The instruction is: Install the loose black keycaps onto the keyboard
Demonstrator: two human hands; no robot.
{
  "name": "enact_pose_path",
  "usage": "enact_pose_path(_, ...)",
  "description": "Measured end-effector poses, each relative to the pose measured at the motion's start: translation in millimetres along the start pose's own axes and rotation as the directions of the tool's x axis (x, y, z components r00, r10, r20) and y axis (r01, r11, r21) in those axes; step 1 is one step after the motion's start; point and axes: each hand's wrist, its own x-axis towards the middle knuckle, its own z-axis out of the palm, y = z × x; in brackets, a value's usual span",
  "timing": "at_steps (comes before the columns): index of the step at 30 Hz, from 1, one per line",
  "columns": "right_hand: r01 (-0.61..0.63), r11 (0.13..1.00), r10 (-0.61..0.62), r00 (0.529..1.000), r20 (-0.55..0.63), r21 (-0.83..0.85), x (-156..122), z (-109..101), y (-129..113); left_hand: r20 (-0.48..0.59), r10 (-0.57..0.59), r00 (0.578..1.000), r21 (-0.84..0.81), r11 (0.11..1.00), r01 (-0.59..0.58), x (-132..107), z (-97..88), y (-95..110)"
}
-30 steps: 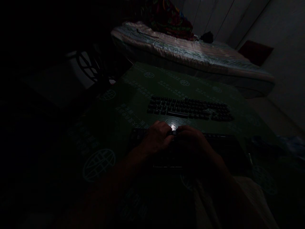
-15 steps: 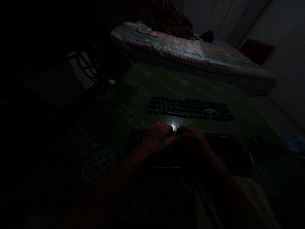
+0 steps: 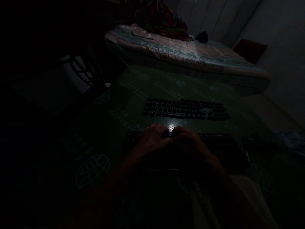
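Note:
The scene is very dark. A black keyboard (image 3: pixel 222 144) lies on a green table, partly covered by my hands. Over its back edge, left of its middle, is my left hand (image 3: pixel 152 138), with fingers curled and the thumb pointing right. Close beside it my right hand (image 3: pixel 188 138) is bent inward, its fingertips almost meeting the left ones. A small dark piece, perhaps a keycap (image 3: pixel 170 134), shows between the two hands; whether it is fixed to the keyboard I cannot tell. Beyond the keyboard, loose black keycaps (image 3: pixel 173 115) lie set out in rows, including a long space bar.
The green table (image 3: pixel 124 95) has printed globe marks. Pale cloth (image 3: pixel 247 190) lies at the front right, and dark items (image 3: pixel 259 141) sit at the right. Behind stands a bed with a striped mattress (image 3: pixel 190 55); a dark chair (image 3: pixel 83 70) is at the left.
The whole view has shifted slightly, so things appear a little further left and the table slightly lower. Both hands stay at the keyboard's back edge in nearly the same pose.

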Motion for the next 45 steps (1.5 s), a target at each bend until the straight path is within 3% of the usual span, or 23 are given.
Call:
enact_pose_path(17, 0.002, 0.998, -0.005, 0.999, -0.040, -0.062, -0.4, 6.0, 8.9, -0.001, -0.020, 1.000, -0.002, 1.000, 0.020, 3.8, 3.4, -0.9)
enact_pose_path(21, 0.025, 0.999, -0.023, 0.999, -0.041, 0.045, -4.1, 2.9, 8.2, -0.028, -0.004, 1.000, -0.002, 1.000, 0.004, 3.1, 4.2, -1.9)
enact_pose_path(24, 0.001, 0.990, 0.014, 0.994, -0.104, 0.138, -8.6, -2.8, 4.7, -0.020, -0.005, 1.000, -0.007, 1.000, 0.005, 1.6, 2.7, -1.5)
enact_pose_path(26, -0.054, 0.982, 0.089, 0.976, -0.196, 0.180, -11.1, -6.9, 3.0, -0.014, -0.003, 1.000, -0.007, 1.000, 0.003, 0.7, 1.2, -0.7)
enact_pose_path(29, -0.165, 0.968, 0.224, 0.910, -0.349, 0.191, -13.4, -11.4, 3.2, -0.016, -0.005, 1.000, 0.000, 1.000, 0.005, 0.1, 0.0, 0.9)
enact_pose_path(33, -0.295, 0.935, 0.352, 0.833, -0.427, 0.195, -13.9, -11.2, 5.1, -0.025, -0.029, 0.999, 0.042, 0.999, 0.030, 0.7, 1.4, 3.1)
enact_pose_path(45, -0.332, 0.930, 0.366, 0.782, -0.505, 0.159, -12.8, -10.1, 6.7, -0.038, -0.034, 0.999, 0.027, 0.999, 0.035, 2.1, 5.0, -0.7)
